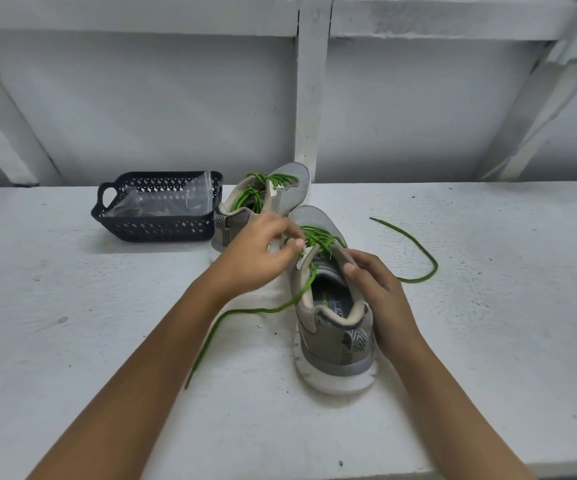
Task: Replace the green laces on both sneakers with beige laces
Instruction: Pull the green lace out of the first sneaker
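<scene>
At far left on the white surface (72,341), a dark blue perforated basket (162,230) with a loop handle on its left end is seen. A clear plastic bag (197,192) is lying inside it, crumpled, one corner standing up against the far right rim. Something pale tan is seen through the bag at the basket floor, too blurred to identify. Nothing else can be made out in the basket. Just right of the basket, touching or nearly touching its right wall, the far sneaker (290,188) is placed, grey, toe pointing away, its own green lacing (245,197) loosened and bunched at the opening. The near sneaker (332,337) is set centre, heel toward the camera, toe close to the far sneaker. Its green lace (318,237) is threaded through the upper eyelets; one loose end is trailed near-left across the surface, the other is looped out to the right. The lace is pinched at the top eyelets by the left hand (256,258), fingers and thumb curled onto it. The near sneaker is gripped by the right hand (380,292), thumb hooked over the collar rim, fingers wrapped down the right side of the heel.
</scene>
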Available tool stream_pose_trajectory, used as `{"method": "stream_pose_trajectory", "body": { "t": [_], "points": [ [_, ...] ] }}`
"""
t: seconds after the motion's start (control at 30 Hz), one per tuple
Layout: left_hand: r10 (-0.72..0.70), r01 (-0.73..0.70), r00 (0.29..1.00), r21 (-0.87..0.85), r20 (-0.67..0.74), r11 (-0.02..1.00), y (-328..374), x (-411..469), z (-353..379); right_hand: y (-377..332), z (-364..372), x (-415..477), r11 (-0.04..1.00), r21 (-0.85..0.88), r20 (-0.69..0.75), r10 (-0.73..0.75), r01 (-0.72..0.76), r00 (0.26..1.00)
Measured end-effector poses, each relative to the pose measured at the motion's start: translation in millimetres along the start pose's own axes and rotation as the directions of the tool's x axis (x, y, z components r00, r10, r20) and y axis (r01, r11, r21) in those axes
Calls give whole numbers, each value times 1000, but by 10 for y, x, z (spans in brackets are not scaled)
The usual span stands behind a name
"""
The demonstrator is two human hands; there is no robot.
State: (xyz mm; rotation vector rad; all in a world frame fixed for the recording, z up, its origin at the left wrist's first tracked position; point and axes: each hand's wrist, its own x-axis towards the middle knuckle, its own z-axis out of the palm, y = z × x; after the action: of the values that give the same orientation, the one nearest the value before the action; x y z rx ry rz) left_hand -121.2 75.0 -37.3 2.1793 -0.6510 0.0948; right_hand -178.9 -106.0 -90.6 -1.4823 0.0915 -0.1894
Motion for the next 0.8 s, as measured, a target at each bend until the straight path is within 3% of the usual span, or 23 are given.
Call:
{"method": "stream_pose_trajectory", "body": {
  "t": [0.23, 0.3, 0.4, 0.47, 0.57, 0.63, 0.7, 0.8],
  "points": [
    [-19, 16, 996, -44, -84, 999, -29, -104, 82, 7, -6, -5, 1000, -13, -9, 8, -8, 1000],
    [-145, 89, 962, -234, -231, 968, -16, -88, 31, 3, -8, -10, 1000, -15, -9, 8, -8, 1000],
    [-347, 94, 830, -503, -438, 859, -5, -80, -96, -3, -6, -10, 1000, -20, -7, 7, -7, 1000],
    [-290, 78, 836, -422, -466, 903, 13, -116, -119, -4, -1, -11, 1000, -14, -7, 6, -6, 1000],
    [-11, -54, 932, -168, -363, 984, 38, -197, -17, -10, -3, -12, 1000, -9, -4, 6, -6, 1000],
    [150, -142, 952, 49, -266, 989, -11, -217, 76, -16, -2, -16, 1000, 1, 0, 5, -5, 1000],
    [155, -126, 966, 146, -206, 981, -66, -224, 156, -16, -2, -18, 1000, 13, 2, 8, -8, 1000],
    [60, -45, 979, 80, -194, 996, -98, -235, 214, -14, -5, -21, 1000, 18, 3, 16, -16, 1000]
  ]
}}
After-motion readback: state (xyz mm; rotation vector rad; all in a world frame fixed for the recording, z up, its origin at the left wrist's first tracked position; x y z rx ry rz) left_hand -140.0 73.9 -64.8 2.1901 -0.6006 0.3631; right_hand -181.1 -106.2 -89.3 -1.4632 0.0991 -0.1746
